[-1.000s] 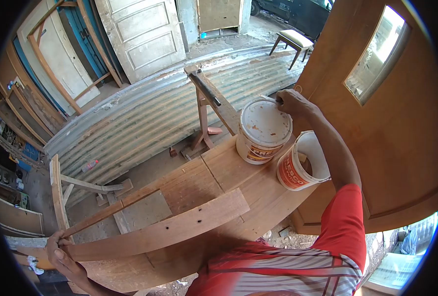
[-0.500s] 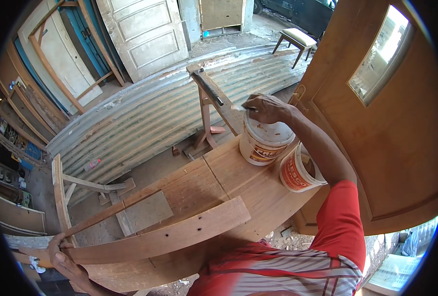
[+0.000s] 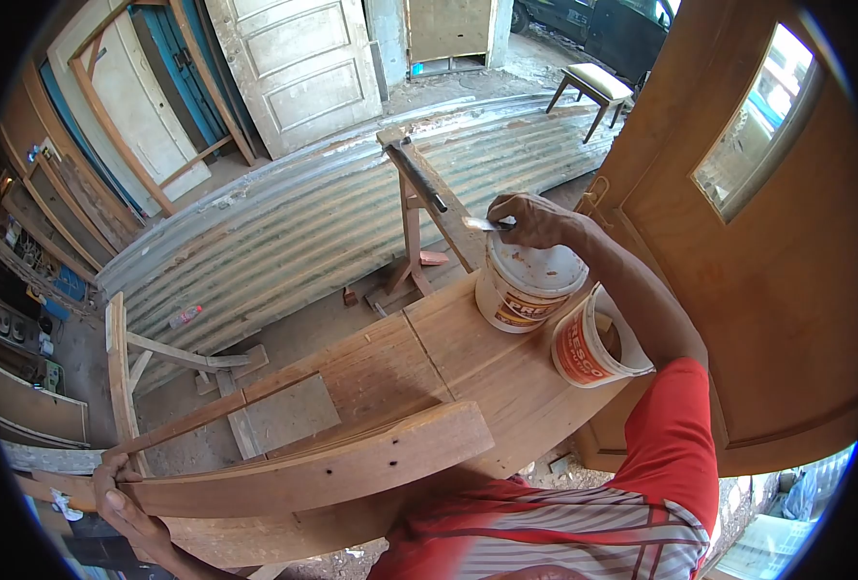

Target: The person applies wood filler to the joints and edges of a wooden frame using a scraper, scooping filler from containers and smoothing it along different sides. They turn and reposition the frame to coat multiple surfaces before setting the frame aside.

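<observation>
My left hand (image 3: 128,505) is wrapped round the left end of a long wooden board (image 3: 352,464) with dark holes in its face. That board lies over a wooden door panel (image 3: 381,362) with a rectangular opening. In my right hand (image 3: 537,220) is a putty knife (image 3: 482,224), its pale blade pointing left. The hand is just above a white lidded bucket (image 3: 521,302) whose top is smeared. Beside that stands an open putty bucket (image 3: 584,353) with an orange label; a brownish thing shows inside it.
A trestle (image 3: 414,208) with a dark bar on it supports the far side. Corrugated metal sheets (image 3: 284,242) lie beyond. A brown door (image 3: 738,319) with a glass pane stands close on the right. At the back are a stool (image 3: 593,85) and a white door (image 3: 299,72).
My right hand has lifted and turned slightly over the lidded bucket, so the knife's blade shows more clearly. My left hand keeps its hold on the board. The view has shifted a little.
</observation>
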`<state>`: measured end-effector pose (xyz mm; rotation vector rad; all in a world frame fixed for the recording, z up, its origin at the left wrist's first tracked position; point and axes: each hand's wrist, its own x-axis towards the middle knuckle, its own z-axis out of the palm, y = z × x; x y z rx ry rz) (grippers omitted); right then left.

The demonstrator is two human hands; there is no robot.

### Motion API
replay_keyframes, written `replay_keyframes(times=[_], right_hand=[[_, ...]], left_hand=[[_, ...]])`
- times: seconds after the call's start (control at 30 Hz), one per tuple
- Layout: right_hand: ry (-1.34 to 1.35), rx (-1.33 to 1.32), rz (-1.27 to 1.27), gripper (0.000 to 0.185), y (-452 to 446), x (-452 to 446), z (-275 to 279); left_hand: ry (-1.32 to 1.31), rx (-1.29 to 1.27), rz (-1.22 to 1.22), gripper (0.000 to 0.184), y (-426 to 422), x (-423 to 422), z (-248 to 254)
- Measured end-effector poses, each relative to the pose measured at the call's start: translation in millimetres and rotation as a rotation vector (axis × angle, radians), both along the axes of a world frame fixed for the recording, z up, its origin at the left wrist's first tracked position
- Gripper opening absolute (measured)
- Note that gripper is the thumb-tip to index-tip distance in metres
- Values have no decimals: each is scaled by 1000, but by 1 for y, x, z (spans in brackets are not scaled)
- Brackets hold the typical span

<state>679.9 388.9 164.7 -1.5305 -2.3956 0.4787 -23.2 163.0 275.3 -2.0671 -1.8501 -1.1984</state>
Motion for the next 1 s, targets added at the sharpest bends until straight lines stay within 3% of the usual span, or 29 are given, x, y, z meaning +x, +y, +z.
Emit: replay_keyframes(times=[0.27, 0.37, 0.47, 0.6, 0.7, 0.9, 0.93, 1.0], right_hand=[[-20, -171, -85, 42, -15, -25, 26], [-146, -63, -151, 48, -24, -39, 24], [-267, -47, -379, 57, -44, -66, 32], [-304, -48, -421, 67, -56, -74, 19], [-247, 79, -407, 62, -57, -68, 10], [-339, -71, -380, 46, -41, -76, 10], [-386, 25, -332, 40, -42, -76, 13], [-318, -39, -319, 36, -39, -66, 18]], left_hand=[[-23, 11, 4, 74, 5, 3, -2], [-13, 17, 9, 73, 5, 2, -2], [-7, 15, -8, 72, 5, -1, -2], [-10, 35, -2, 71, 4, 2, -3], [-29, 62, -31, 71, 3, 3, -4], [21, 66, -25, 76, -7, -3, -5], [17, 78, -13, 78, -10, -4, -6], [9, 98, 8, 82, -13, -2, -9]])
